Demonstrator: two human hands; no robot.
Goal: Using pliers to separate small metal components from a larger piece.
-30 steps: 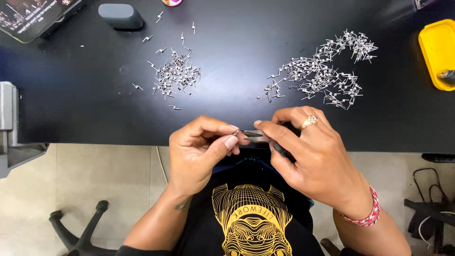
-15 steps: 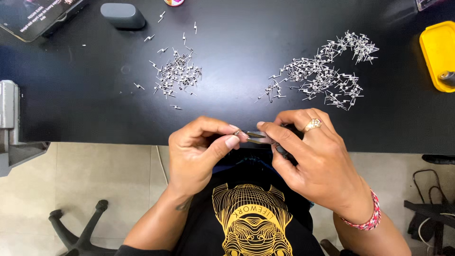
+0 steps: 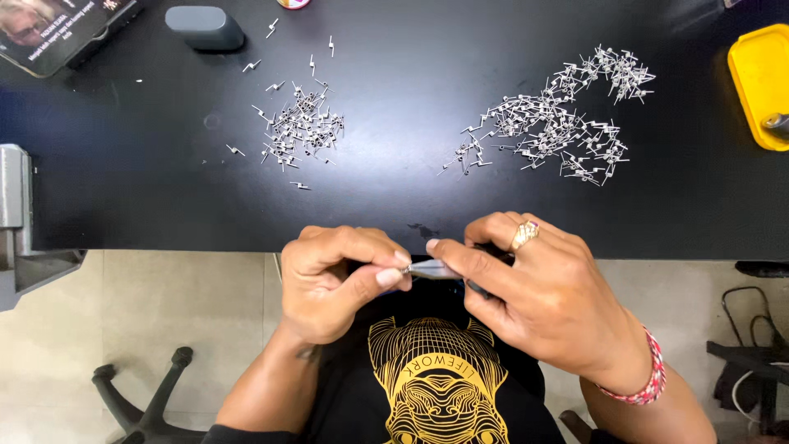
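- Fingers of the left hand (image 3: 341, 279) are curled inward, with the thumb and forefinger pinched together on a tiny metal piece (image 3: 408, 269) at their tips; the other fingers are folded into the palm.
- Fingers of the right hand (image 3: 538, 300) are closed round a slim metal tool (image 3: 440, 269), with the forefinger laid straight along its top and the thumb hidden beneath; a gold ring (image 3: 524, 236) is worn on one finger.
- The tool's tip is met by the tiny piece right between the two hands, just off the near edge of the black table (image 3: 411, 189) and above the person's chest.
- Both hands are held knuckles up, with the wrists angled inward from either side; a red beaded bracelet (image 3: 649, 374) is seen on the right wrist.
- A small heap of bent metal pieces (image 3: 300, 127) is spread on the table beyond the left hand, and a larger, more tangled heap (image 3: 559, 127) lies beyond the right hand, both well apart from the fingers.
- A grey pad (image 3: 204, 26) and a phone (image 3: 57, 33) are placed at the far left, and a yellow tray (image 3: 760, 82) at the right edge.
- Compared with the picture half a second earlier, almost nothing is changed: the same pinch and grip are kept, the hands are found in the same place, and both heaps are undisturbed.
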